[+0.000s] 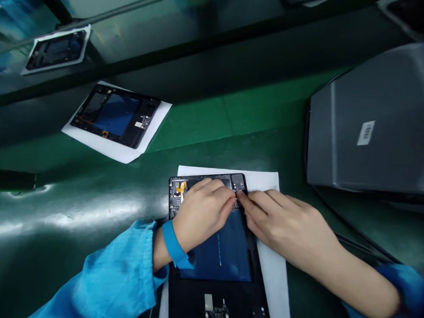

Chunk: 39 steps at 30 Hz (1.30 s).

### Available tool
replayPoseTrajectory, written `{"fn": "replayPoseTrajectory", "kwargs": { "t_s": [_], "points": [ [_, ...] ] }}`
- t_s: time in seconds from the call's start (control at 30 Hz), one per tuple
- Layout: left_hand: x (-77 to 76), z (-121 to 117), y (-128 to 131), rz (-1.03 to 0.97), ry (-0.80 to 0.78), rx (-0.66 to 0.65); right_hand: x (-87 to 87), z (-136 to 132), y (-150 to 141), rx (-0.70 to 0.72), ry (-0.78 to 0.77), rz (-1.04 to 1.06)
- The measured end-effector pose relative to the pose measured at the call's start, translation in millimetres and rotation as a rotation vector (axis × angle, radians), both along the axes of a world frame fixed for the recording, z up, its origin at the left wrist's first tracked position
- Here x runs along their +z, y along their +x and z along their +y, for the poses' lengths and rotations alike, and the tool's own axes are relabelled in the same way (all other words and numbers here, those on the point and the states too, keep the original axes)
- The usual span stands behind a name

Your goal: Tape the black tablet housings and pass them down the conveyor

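An opened black tablet (188,296) lies on a white sheet (275,279), its inner parts facing up. A large dark blue battery (228,258) fills its middle, and a small circuit board (216,315) sits at the near end. Over the tablet's far end, my left hand (205,205) pinches with thumb and forefinger; what lies between them is too small to name. My right hand (283,220) meets it from the right, fingers pressed together at the same spot near the far right corner. The fingertips hide the part they touch. An orange flex cable (181,188) shows left of my left hand.
Beyond, at the left, a second opened tablet (115,113) rests on white paper. A third one (57,50) lies farther back, past a dark ledge. A large grey box (375,124) stands at the right, with black cables (357,219) below it on the green worktop (119,192).
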<state>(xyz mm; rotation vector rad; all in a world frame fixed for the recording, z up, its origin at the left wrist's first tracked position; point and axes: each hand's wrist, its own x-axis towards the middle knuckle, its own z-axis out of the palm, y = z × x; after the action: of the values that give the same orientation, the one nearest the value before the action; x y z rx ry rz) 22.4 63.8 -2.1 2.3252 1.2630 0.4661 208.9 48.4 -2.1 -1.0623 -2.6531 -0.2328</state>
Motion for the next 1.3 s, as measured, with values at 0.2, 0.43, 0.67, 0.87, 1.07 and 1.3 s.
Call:
{"fn": "replayPoseTrajectory", "kwargs": {
  "t_s": [0.2,0.43,0.67,0.87,1.07,1.3],
  "points": [
    [-0.6,2,0,-0.029,0.035,-0.009,-3.9,-2,2,-0.039,-0.02,0.08],
    [0.3,5,0,-0.03,0.043,-0.018,0.1,0,2,-0.05,-0.084,0.055],
    [2.8,12,-1,0.034,0.175,-0.068,-4.9,6,7,-0.065,-0.16,0.117],
    [6.8,13,2,0.068,0.234,-0.062,-4.4,6,6,-0.095,-0.172,0.096],
    [13.3,15,3,0.071,0.277,-0.071,12.7,5,4,-0.201,-0.087,0.102],
    [13.7,19,3,0.087,0.344,-0.169,30.6,-35,32,-0.22,0.018,0.17]
  ]
}}
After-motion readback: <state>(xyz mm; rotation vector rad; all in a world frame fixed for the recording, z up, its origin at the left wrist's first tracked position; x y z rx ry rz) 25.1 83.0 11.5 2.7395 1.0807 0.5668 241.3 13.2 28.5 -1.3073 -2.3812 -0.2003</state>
